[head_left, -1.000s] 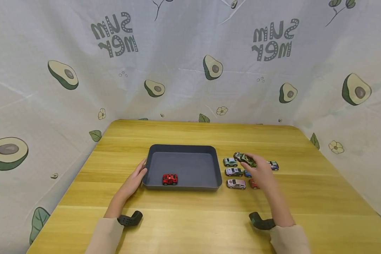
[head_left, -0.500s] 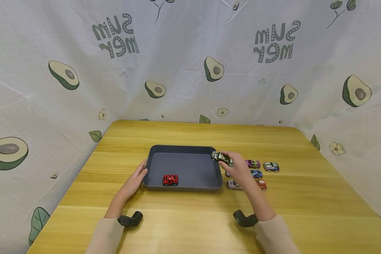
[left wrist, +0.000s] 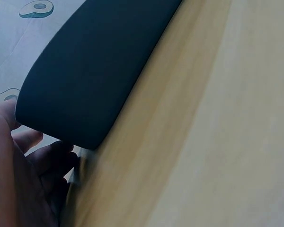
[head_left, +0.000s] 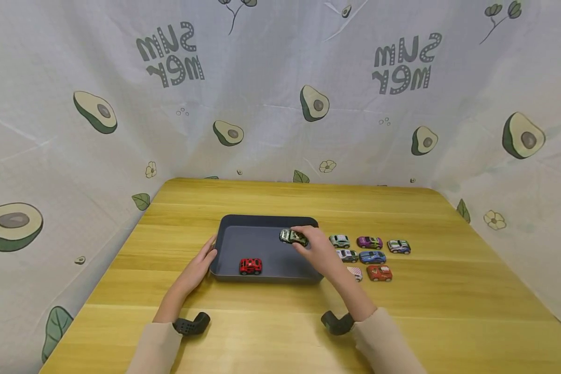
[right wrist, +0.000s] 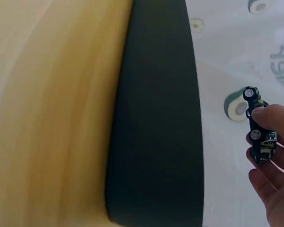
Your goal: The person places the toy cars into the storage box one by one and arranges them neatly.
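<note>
In the head view, my right hand [head_left: 318, 250] holds a camouflage-patterned toy car [head_left: 293, 237] over the right part of a dark grey rectangular tray [head_left: 271, 278]. The right wrist view shows the car [right wrist: 261, 126] pinched between thumb and fingers, its wheels facing the camera. My left hand [head_left: 197, 265] grips the tray's left side, its thumb at the rim. From the left wrist, curled fingers [left wrist: 49, 158] show beside the tray's dark outer wall [left wrist: 94, 71]. A red toy car [head_left: 250, 266] sits inside the tray, near the front left.
Right of the tray, several toy cars stand in rows on the wooden table [head_left: 280, 332], among them a purple car [head_left: 369, 242], a blue car [head_left: 372, 257] and an orange-red car [head_left: 379, 273]. My right forearm partly covers a pink-white car [head_left: 355, 272]. A printed curtain [head_left: 271, 104] hangs behind.
My right hand has carried the camouflage toy car leftward from the rows of cars to over the tray. The left hand, the tray and the red car have stayed in place.
</note>
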Tool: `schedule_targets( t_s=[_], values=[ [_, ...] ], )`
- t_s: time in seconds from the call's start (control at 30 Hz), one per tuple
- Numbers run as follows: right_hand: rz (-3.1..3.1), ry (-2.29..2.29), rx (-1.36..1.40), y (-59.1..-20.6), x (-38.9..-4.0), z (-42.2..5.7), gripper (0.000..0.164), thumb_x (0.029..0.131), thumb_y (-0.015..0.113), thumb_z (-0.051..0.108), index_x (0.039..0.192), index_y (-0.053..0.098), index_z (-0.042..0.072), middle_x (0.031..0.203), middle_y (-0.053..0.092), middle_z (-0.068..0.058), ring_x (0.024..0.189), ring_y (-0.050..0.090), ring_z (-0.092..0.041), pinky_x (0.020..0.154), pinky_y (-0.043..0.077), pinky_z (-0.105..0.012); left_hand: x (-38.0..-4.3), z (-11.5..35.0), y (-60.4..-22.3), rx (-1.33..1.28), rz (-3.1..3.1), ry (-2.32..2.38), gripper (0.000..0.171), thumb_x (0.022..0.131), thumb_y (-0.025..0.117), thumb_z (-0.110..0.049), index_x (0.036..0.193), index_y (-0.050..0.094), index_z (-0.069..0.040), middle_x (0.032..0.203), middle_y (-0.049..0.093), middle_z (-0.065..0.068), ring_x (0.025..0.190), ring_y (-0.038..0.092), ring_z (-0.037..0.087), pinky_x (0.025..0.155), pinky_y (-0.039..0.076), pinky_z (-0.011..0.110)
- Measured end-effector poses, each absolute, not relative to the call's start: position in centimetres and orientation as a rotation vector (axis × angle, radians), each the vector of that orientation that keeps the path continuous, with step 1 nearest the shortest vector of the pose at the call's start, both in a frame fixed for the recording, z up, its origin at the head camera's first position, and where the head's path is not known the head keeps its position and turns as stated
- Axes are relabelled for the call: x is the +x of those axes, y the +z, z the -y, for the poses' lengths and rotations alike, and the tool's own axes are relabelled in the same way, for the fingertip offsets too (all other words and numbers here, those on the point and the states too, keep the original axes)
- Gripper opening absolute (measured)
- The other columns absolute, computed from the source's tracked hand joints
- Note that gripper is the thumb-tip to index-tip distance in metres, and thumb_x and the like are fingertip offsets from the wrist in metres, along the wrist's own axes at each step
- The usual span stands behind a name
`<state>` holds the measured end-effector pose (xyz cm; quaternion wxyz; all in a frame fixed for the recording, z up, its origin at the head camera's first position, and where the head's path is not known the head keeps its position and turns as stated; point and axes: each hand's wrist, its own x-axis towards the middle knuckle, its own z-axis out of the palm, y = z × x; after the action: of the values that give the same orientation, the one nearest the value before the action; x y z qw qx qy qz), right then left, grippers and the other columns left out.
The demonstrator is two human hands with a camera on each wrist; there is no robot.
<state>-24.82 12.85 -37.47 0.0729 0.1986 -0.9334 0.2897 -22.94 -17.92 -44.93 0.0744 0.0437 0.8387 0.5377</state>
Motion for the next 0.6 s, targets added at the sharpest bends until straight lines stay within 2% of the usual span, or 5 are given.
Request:
schedule_targets(
  t_s=[0.23, 0.47, 0.6],
  values=[
    [2.831, 0.921, 0.647, -38.0, -25.0, -10.3, 0.038, 0.084, 0.064, 0.016, 0.121, 0.058, 0.011, 0.116, 0.06, -0.008, 0.105, 0.055, -0.025, 0.083, 0.048, -0.039, -22.9, 18.0, -44.8, 0.125, -2.504, 1.609, 0.053, 0.099, 0.03, -0.038, 0.147, 0.01, -0.027, 0.151, 0.018, 0.018, 0.139, 0.017, 0.034, 0.111, 0.015, 0.055],
    [2.837, 0.934, 0.699, -38.7, -25.2, -8.1, 0.036, 0.085, 0.063, 0.016, 0.12, 0.057, 0.011, 0.116, 0.06, -0.008, 0.104, 0.058, -0.023, 0.081, 0.05, -0.036, -21.8, 17.2, -42.4, 0.107, -2.455, 1.614, 0.053, 0.1, 0.03, -0.03, 0.148, 0.009, -0.019, 0.151, 0.015, 0.02, 0.139, 0.014, 0.035, 0.112, 0.014, 0.053],
    [2.86, 0.921, 0.722, -39.4, -25.5, -7.0, 0.037, 0.086, 0.062, 0.018, 0.122, 0.056, 0.012, 0.117, 0.058, -0.006, 0.104, 0.058, -0.022, 0.082, 0.05, -0.035, -22.6, 17.7, -43.8, 0.128, -2.484, 1.611, 0.053, 0.1, 0.029, -0.035, 0.148, 0.009, -0.024, 0.151, 0.016, 0.018, 0.139, 0.015, 0.034, 0.112, 0.014, 0.054]
  ],
)
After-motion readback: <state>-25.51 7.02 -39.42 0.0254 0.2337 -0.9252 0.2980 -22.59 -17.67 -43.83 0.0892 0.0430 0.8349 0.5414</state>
